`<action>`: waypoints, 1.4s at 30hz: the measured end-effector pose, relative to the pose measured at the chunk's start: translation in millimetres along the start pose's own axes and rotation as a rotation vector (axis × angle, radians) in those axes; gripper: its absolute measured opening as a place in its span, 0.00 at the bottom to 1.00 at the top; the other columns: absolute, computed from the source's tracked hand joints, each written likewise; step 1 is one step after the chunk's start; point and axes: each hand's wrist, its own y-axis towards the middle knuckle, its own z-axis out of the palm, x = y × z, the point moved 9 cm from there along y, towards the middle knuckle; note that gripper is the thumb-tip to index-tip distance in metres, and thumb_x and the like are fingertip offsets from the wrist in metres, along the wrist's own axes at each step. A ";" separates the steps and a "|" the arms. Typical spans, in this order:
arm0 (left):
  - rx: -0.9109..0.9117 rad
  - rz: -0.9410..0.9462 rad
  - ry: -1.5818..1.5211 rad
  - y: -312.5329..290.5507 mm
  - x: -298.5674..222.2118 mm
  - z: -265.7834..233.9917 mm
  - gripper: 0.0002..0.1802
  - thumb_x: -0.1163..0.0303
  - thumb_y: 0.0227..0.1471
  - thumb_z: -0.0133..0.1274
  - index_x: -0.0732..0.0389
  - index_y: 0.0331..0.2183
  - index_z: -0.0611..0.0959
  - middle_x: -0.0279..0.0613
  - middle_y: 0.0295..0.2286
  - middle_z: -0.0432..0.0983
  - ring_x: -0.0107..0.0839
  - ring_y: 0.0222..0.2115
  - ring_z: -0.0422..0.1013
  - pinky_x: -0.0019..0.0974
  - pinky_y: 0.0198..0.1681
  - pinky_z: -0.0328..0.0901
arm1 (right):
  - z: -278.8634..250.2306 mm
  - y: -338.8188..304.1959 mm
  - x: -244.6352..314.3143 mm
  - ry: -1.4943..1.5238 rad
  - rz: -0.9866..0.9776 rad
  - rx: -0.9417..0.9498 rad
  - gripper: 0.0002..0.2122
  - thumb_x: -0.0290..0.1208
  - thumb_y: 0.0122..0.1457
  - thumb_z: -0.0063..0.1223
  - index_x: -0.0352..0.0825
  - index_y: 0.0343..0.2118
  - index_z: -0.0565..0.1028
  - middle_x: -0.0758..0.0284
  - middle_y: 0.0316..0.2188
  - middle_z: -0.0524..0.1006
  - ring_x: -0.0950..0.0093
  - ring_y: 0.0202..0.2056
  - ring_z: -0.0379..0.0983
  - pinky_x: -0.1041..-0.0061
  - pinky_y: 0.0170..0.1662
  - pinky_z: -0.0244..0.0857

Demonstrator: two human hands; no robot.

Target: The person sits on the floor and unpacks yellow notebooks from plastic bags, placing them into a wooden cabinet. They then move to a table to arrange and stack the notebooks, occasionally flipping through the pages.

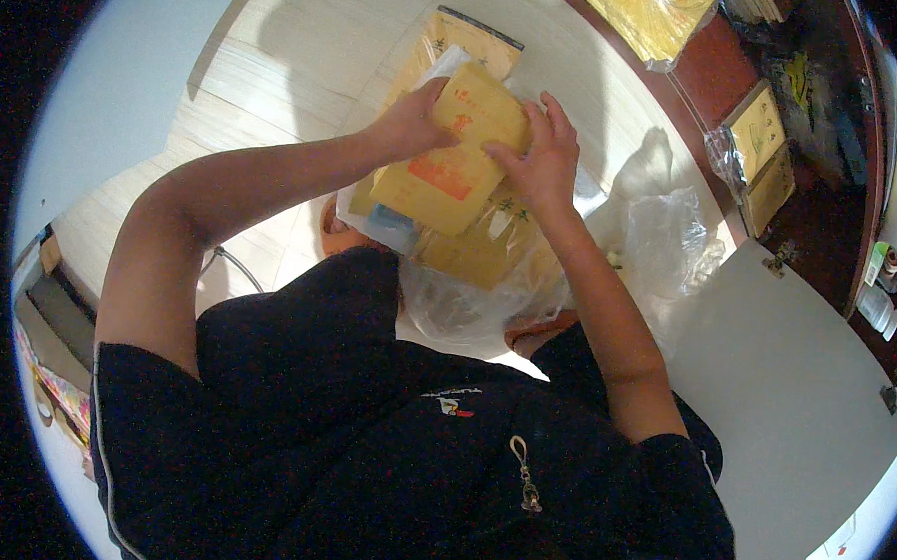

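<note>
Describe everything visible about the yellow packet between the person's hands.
The yellow packet looks papery, roughly rectangular with rounded corners, its upward face printed in red. It is held aslant over yellow packages and clear plastic. The left hand grips its left edge; the right hand touches its right side. Its underside is hidden.

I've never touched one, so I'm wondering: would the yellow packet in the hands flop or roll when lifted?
The yellow packet is probably fairly stiff, since it shows no clear sag in the left hand. It seems unlikely to roll, being flat and broad.
</note>
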 end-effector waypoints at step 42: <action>0.199 -0.423 -0.564 -45.9 18.3 40.5 0.30 0.42 0.47 0.46 0.61 0.38 0.73 0.38 0.33 0.71 0.26 0.35 0.68 0.32 0.40 0.60 | 16.2 -9.6 29.8 0.609 0.220 0.301 0.12 0.32 0.47 0.59 0.33 0.32 0.71 0.70 0.27 0.72 0.82 0.28 0.67 0.82 0.33 0.64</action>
